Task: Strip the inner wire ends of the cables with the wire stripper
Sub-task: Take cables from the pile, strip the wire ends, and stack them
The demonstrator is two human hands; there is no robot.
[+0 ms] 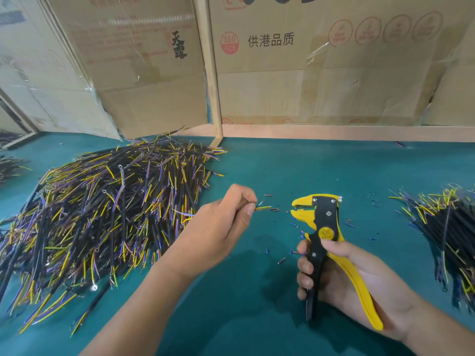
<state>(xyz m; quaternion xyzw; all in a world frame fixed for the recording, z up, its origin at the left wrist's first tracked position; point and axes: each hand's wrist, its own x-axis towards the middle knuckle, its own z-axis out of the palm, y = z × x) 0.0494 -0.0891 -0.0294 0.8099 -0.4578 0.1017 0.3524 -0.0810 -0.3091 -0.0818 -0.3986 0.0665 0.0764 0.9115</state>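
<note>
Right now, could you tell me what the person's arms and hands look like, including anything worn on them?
Both forearms are bare as far as the view shows, with no sleeves in sight. The left hand and right hand wear no gloves, and no rings, watch or wristband show on the visible parts. The fingernails are short and unpainted. No markings or bandages are visible.

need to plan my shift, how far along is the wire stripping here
Done: a smaller pile of cables lies on the right, and cut insulation bits dot the green table, though whether that pile is finished work cannot be confirmed. In hand: the left hand pinches one cable pointed at the open wire stripper, held by the right hand. Left: probably the big pile on the left.
</note>
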